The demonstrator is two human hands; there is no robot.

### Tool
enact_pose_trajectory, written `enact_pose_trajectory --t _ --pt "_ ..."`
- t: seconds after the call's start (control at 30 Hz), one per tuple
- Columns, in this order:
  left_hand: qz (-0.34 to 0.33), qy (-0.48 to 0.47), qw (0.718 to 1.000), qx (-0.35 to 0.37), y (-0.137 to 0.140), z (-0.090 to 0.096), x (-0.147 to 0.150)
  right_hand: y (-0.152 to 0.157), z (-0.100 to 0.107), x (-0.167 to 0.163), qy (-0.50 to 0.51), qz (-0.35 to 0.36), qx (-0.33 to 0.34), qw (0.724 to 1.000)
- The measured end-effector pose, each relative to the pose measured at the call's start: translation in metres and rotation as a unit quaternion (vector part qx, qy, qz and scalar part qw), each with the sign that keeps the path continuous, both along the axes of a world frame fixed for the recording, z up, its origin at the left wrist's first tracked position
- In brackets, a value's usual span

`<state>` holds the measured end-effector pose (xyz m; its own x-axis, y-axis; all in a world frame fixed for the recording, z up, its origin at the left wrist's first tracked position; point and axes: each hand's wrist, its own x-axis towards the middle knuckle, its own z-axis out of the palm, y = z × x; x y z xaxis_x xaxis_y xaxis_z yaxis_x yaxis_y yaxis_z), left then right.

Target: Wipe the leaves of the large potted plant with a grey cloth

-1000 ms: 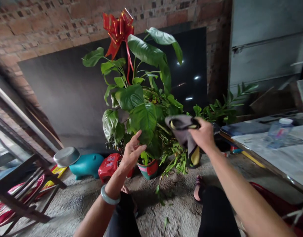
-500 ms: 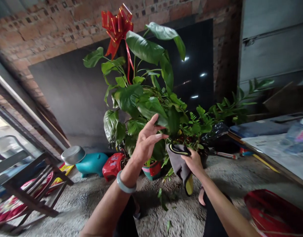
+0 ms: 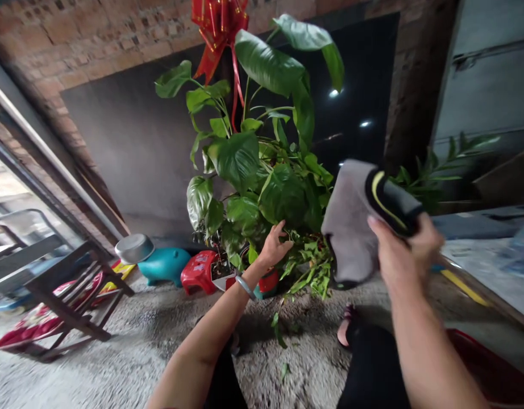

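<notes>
A tall potted plant [image 3: 283,193] with broad glossy green leaves stands in front of me. My left hand [image 3: 275,245], a pale bangle on its wrist, reaches in low among the leaves with its fingers apart; I see nothing held in it. To the right, my right hand [image 3: 404,250] grips a grey cloth [image 3: 351,221] with black and yellow edging, folded over and hanging down. The cloth hides part of the smaller plants behind it. Under the leaves shows a red and green pot [image 3: 267,284], partly covered by my left wrist.
A red ribbon bow [image 3: 219,28] tops the plant. Left of it are a red plastic stool [image 3: 199,272], a teal animal-shaped stool [image 3: 165,266], a metal bowl [image 3: 134,249] and a wooden chair [image 3: 70,295]. A table [image 3: 479,250] stands at the right.
My right hand has lifted the cloth up and to the right, nearer to me. My left hand has moved lower, below the large leaf it was beside. The view has shifted slightly.
</notes>
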<state>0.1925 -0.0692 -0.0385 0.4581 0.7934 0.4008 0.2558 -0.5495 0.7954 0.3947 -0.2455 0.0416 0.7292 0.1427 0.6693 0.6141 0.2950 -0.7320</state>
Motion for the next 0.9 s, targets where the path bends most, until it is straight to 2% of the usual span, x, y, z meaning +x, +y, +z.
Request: enact_pose_trajectory --t 0.03,0.1,0.17,0.27,0.33,0.37,0.43,0.5,0.53,0.57,0.63,0.7,0.77,0.8,0.9 --pt "0.0 0.012 1.0 0.01 0.001 0.0 0.0 0.018 0.012 -0.006 -0.041 -0.002 0.025 0.999" --pt "0.0 0.026 0.999 0.022 0.001 0.001 0.0 0.051 0.019 -0.022 -0.116 0.034 0.013 0.993" --pt "0.0 0.035 0.999 0.028 0.001 0.0 -0.001 0.07 0.0 -0.038 -0.138 0.081 -0.067 0.985" --pt "0.009 0.049 0.998 0.032 0.001 -0.002 -0.007 0.063 -0.049 -0.04 -0.055 0.119 -0.198 0.971" --pt "0.011 0.059 0.998 0.033 0.0 -0.002 -0.011 0.047 -0.066 -0.026 0.01 0.116 -0.211 0.971" --pt "0.009 0.062 0.997 0.034 0.0 -0.002 -0.011 0.04 -0.065 -0.017 0.026 0.101 -0.191 0.976" --pt "0.004 0.062 0.997 0.036 -0.002 -0.001 -0.009 0.035 -0.043 -0.001 0.013 0.047 -0.116 0.992" --pt "0.002 0.06 0.998 0.036 -0.003 0.0 -0.005 0.046 -0.007 0.009 -0.041 -0.015 -0.044 0.998" --pt "0.0 0.06 0.998 0.034 -0.004 0.001 -0.002 0.056 0.01 0.011 -0.069 -0.034 -0.031 0.997" --pt "-0.004 0.06 0.998 0.034 -0.005 0.002 0.001 0.068 0.024 0.012 -0.089 -0.044 -0.04 0.994" --pt "-0.014 0.059 0.997 0.039 -0.006 0.002 0.005 0.09 0.032 0.008 -0.097 -0.028 -0.133 0.986" --pt "-0.019 0.051 0.997 0.045 -0.008 0.001 0.007 0.1 0.013 0.001 -0.07 0.026 -0.277 0.958" --pt "-0.024 0.038 0.998 0.051 -0.012 -0.002 0.003 0.09 -0.029 -0.008 -0.03 0.095 -0.381 0.919" --pt "-0.032 0.031 0.997 0.055 -0.015 -0.004 0.0 0.079 -0.054 -0.012 -0.008 0.126 -0.389 0.913" --pt "-0.055 0.014 0.995 0.083 -0.024 -0.009 -0.022 0.033 -0.128 -0.019 0.124 0.199 -0.334 0.913"
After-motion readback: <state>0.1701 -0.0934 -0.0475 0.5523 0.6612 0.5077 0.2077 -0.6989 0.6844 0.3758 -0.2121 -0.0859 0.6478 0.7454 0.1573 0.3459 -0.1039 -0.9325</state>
